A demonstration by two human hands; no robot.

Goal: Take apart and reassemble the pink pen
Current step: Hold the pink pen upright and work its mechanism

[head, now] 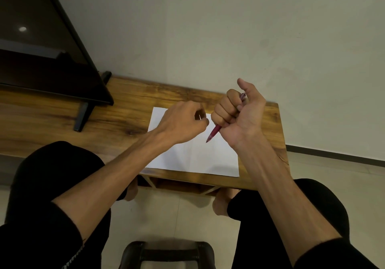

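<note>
My right hand [235,110] is closed in a fist around the pink pen [214,132], thumb raised. The pen's tip points down and left toward the white paper [195,156]; its top end pokes out above my fingers. My left hand [183,120] hovers just left of the right one, fingers curled in a pinch. A thin pale sliver shows between its fingertips; I cannot tell what it is. Both hands are above the paper, not touching it.
The paper lies on a low wooden table [125,106] against a pale wall. A black TV [48,60] on a stand fills the table's left side. My knees in black trousers flank a dark stool [166,254] at the bottom.
</note>
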